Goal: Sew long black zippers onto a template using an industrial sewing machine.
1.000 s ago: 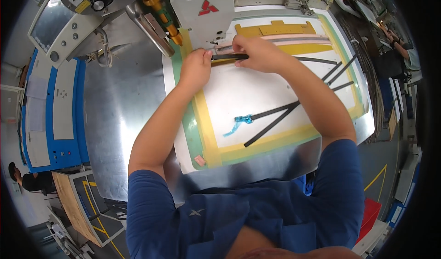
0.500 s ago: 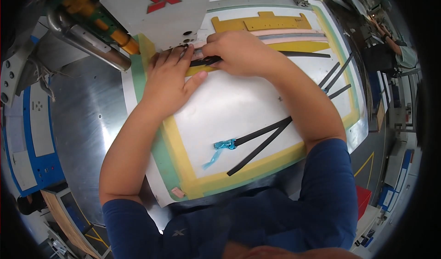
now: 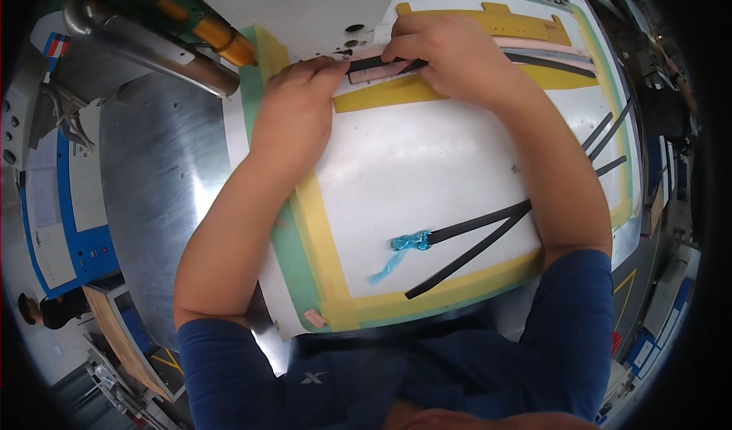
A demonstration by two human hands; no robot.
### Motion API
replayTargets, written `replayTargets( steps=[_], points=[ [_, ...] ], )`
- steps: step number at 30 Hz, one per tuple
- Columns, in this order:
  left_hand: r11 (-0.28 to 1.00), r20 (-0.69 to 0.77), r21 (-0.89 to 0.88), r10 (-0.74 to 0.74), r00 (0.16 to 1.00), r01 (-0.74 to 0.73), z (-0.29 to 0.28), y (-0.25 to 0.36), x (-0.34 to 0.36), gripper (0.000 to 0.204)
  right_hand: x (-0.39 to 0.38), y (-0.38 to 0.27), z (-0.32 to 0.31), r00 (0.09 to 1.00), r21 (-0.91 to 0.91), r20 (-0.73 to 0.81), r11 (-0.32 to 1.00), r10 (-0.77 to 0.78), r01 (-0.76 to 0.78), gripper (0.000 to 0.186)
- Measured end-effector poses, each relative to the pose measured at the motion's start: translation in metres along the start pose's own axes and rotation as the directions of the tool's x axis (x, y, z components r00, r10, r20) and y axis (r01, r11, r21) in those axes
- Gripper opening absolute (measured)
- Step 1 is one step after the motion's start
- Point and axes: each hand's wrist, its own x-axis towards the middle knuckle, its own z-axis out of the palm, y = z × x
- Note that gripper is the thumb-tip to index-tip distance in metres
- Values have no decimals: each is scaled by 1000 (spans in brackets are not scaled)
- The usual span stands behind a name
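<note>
A long narrow black strip (image 3: 553,62) runs across a template of mustard-yellow and pink pieces at the far side of the work surface. My left hand (image 3: 297,113) is closed, its fingertips at the strip's left end, beside the machine head. With bent fingers my right hand (image 3: 461,60) pinches the strip farther right. A dark pointed bit shows under its fingers; I cannot tell whether it belongs to the strip. The yellow lower piece (image 3: 389,94) lies just nearer me, and a notched yellow piece (image 3: 526,27) is behind my right hand. The pink piece (image 3: 374,74) shows between my hands.
A big pale machine head (image 3: 320,11) stands over the far edge, with a metal tube (image 3: 164,52) to its left. More black strips (image 3: 469,255) lie on the white taped sheet (image 3: 396,178), one bundle bound with blue film (image 3: 412,240). Bare metal tabletop (image 3: 160,194) extends left.
The view has shifted, so the table sits farther right and the machine higher. My left fingers, spread flat before, are now drawn together. The black strip now lies along the pink piece.
</note>
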Motion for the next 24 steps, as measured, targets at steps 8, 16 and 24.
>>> replayTargets(
  steps=[8,16,24],
  points=[
    [1000,7,13,12,1000,-12,-3,-1,-1,38,0,-1,-6,999,-3,51,1000,6,-6,38],
    [999,-1,6,36,999,-36,-2,1,1,43,-1,2,-6,998,-7,64,1000,14,-13,42],
    [989,-9,108,101,995,-99,0,3,0,45,-1,3,-5,998,-45,56,999,-14,17,44]
  ],
)
